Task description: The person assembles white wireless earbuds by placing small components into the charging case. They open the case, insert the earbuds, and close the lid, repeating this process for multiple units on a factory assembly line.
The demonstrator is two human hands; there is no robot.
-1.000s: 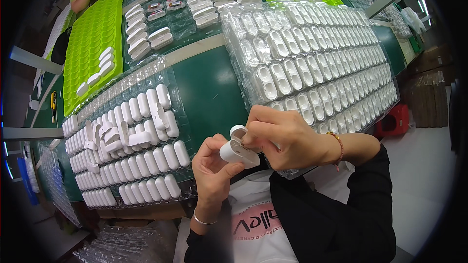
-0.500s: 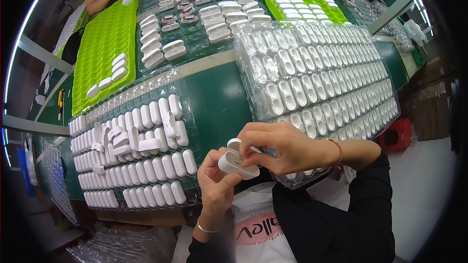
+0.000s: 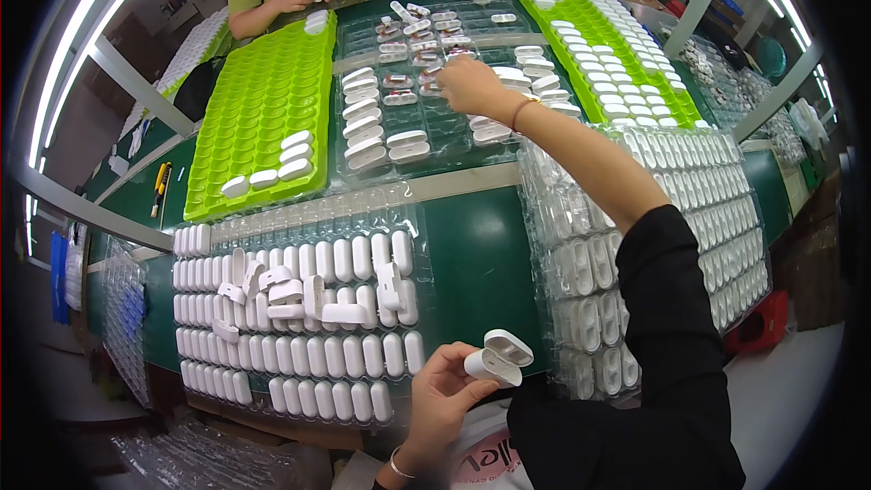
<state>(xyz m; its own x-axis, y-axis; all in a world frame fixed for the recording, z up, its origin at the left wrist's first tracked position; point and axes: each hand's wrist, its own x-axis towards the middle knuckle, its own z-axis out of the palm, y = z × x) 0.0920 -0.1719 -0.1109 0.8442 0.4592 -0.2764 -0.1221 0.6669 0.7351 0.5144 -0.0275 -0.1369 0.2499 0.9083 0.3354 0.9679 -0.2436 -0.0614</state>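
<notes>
Near the front edge of the table, my left hand [image 3: 442, 404] is closed around a white earphone charging case [image 3: 491, 366] with its hinged lid raised. My right hand [image 3: 472, 88] is stretched far across the table, its fingers bent together over small white parts with red and dark insides [image 3: 398, 97] in a clear plastic tray [image 3: 426, 138]. What its fingertips pinch, if anything, is hidden. Several opened white cases [image 3: 364, 118] lie in that same tray, left of my right hand.
A clear tray of white shells [image 3: 308, 358], some loose on top, lies at left. Clear trays of white case inserts [image 3: 717, 227] are stacked at right, under my right arm. Green trays [image 3: 259, 100] flank the far middle. Two people work opposite; a yellow cutter [image 3: 161, 183] lies far left.
My right hand has left the case and reached forward to the far tray. My left hand still holds the case, lid raised. The view has tilted up, showing a second person opposite.
</notes>
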